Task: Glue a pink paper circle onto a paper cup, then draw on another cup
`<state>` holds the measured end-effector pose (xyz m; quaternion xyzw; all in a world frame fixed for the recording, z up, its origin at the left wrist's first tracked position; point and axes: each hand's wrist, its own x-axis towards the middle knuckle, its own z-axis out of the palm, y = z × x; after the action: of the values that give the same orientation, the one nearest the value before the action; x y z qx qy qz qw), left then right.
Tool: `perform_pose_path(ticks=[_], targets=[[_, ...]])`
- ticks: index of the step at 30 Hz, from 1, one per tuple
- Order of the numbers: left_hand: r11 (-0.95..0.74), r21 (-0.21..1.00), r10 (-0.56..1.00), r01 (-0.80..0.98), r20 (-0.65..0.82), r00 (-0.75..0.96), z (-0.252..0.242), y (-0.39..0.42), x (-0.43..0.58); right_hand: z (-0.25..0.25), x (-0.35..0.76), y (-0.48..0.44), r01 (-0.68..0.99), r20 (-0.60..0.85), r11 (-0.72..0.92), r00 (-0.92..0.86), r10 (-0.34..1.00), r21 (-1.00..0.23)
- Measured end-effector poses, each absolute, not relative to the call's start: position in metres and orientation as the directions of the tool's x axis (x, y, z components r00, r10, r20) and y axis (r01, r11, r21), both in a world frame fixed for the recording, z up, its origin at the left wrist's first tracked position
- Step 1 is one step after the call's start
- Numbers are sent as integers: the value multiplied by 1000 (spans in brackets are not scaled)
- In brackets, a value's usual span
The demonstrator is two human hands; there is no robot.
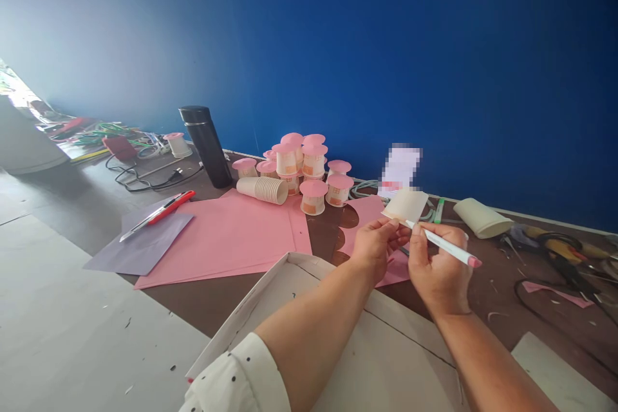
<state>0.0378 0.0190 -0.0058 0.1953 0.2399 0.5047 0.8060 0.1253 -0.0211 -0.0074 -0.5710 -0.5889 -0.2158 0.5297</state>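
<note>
My left hand (379, 246) has its fingers closed on the lower edge of a white paper cup (406, 205), holding it tilted above the table. In my right hand (441, 267) is a white marker (449, 248) with a pink end. The marker's tip points at the lower part of the cup; whether it touches is too small to tell. Behind and to the left stands a cluster of upturned paper cups with round pink paper tops (313, 188), several bearing drawn windows and orange door shapes. A nested stack of plain cups (263, 190) lies on its side in front of them.
Pink sheets (232, 232) and a purple sheet (149, 244) lie left, with a red utility knife (164, 211) on top. A black flask (206, 145) stands behind. A white board (328, 335) lies under my forearms. At right are a cream cup (483, 217), green marker (439, 210) and cables.
</note>
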Motion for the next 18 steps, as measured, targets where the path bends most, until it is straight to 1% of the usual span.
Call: perform_pose_path(ticks=[4, 6, 9, 18], targets=[[453, 511, 892, -731, -269, 364, -3, 19, 35, -8, 129, -22, 898, 881, 226, 273, 386, -377], [464, 496, 885, -733, -290, 364, -3, 19, 34, -8, 130, -21, 896, 875, 215, 284, 391, -387], [475, 489, 879, -732, -293, 375, -3, 20, 34, -8, 130, -21, 904, 874, 217, 257, 412, -368], [470, 553, 882, -688, -259, 395, -7, 21, 35, -10, 128, -20, 914, 878, 240, 200, 434, -327]])
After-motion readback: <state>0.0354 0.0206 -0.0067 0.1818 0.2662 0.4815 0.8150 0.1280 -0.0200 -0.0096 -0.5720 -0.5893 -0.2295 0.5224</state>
